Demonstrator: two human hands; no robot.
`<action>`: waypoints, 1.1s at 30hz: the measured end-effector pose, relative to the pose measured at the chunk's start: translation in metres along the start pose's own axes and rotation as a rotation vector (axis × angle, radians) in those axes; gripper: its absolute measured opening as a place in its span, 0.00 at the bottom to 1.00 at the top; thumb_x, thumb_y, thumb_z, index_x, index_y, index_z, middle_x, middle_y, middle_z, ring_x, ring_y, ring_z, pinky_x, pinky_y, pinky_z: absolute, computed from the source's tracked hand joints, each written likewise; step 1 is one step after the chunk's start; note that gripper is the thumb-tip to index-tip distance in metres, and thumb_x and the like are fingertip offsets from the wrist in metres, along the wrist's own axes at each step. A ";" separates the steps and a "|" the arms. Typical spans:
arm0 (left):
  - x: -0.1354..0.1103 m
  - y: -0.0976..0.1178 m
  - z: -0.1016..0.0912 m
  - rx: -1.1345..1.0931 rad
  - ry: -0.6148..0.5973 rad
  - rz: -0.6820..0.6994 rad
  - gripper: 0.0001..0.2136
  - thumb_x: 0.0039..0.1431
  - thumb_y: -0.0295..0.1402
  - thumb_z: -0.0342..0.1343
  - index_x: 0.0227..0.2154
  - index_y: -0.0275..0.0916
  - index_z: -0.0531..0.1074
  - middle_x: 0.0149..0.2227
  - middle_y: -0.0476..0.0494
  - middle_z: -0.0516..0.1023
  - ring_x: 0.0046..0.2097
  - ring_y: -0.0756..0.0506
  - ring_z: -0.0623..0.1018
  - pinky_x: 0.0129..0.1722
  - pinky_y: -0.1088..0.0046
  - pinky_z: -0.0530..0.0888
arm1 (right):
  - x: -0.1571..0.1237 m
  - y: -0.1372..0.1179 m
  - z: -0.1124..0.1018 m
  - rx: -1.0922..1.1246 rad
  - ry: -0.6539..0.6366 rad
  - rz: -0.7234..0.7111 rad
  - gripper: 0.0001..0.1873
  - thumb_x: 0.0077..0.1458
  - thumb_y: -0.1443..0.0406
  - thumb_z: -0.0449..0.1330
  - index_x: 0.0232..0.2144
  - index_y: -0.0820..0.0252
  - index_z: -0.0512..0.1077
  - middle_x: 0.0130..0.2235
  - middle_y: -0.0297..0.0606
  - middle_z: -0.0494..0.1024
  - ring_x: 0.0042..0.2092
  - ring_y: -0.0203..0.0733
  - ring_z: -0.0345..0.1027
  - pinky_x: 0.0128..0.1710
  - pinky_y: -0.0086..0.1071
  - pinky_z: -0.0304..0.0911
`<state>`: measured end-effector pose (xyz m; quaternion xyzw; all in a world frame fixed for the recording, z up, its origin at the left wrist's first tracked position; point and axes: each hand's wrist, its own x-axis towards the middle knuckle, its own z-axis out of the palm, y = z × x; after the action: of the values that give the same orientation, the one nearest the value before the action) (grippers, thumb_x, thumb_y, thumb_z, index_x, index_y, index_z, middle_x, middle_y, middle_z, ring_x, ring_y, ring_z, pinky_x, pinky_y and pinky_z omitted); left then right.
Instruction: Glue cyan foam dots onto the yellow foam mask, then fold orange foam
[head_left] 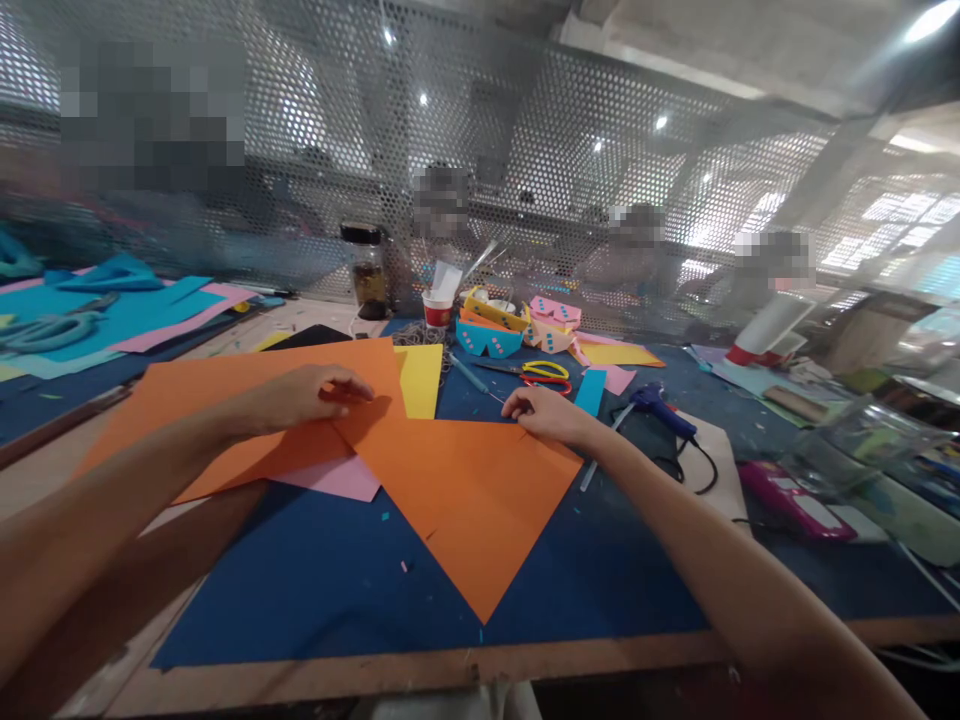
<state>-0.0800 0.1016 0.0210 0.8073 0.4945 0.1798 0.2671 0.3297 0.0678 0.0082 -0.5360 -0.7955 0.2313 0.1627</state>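
A folded sheet of orange paper (484,500) lies in front of me, one corner pointing towards the table's front edge. My right hand (546,414) is at its upper right edge, fingers bent and pressed together on the paper. My left hand (319,395) hovers over a larger orange sheet (247,380) at the left, fingers loosely curved and the thumb apart, with nothing seen in it. Under these sheets, pink paper (337,477) and yellow paper (421,380) stick out. Just beyond the right fingertips lies a blue-handled thin tool (469,373).
Scissors (546,375), a blue glue gun (664,408) and a magenta device (795,500) lie to the right. Paper masks (489,338), a paper cup (437,308) and a jar (367,270) stand along the perforated metal screen (517,150). More scissors (56,328) rest on coloured paper at far left.
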 end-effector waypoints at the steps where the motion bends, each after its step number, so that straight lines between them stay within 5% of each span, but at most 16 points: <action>1: -0.001 0.000 -0.001 0.001 -0.004 0.001 0.20 0.49 0.37 0.62 0.46 0.38 0.81 0.52 0.36 0.86 0.54 0.39 0.80 0.55 0.63 0.74 | 0.000 0.001 -0.001 0.000 -0.006 0.001 0.20 0.47 0.79 0.57 0.39 0.62 0.81 0.39 0.38 0.84 0.40 0.39 0.75 0.39 0.29 0.64; 15: -0.008 0.012 -0.017 -0.008 -0.140 -0.019 0.21 0.49 0.33 0.59 0.48 0.40 0.81 0.60 0.39 0.81 0.60 0.39 0.78 0.58 0.65 0.72 | -0.006 -0.001 -0.014 0.027 -0.075 0.008 0.20 0.47 0.79 0.56 0.40 0.65 0.80 0.41 0.41 0.83 0.40 0.39 0.75 0.39 0.29 0.65; 25: 0.000 -0.026 -0.021 0.012 -0.208 0.084 0.19 0.59 0.37 0.60 0.53 0.42 0.79 0.64 0.39 0.78 0.62 0.39 0.76 0.60 0.62 0.73 | -0.004 0.004 -0.017 0.040 -0.113 0.009 0.23 0.44 0.80 0.56 0.41 0.65 0.80 0.42 0.43 0.83 0.42 0.41 0.76 0.39 0.29 0.67; 33: 0.009 -0.036 -0.020 -0.081 -0.171 0.050 0.21 0.51 0.44 0.67 0.48 0.44 0.82 0.61 0.37 0.81 0.63 0.33 0.77 0.62 0.53 0.74 | -0.003 0.008 -0.021 0.030 -0.129 0.009 0.23 0.44 0.80 0.56 0.42 0.65 0.80 0.42 0.43 0.83 0.40 0.40 0.75 0.38 0.29 0.66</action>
<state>-0.1122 0.1283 0.0147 0.8204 0.4420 0.1366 0.3361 0.3483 0.0714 0.0213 -0.5212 -0.7983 0.2779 0.1178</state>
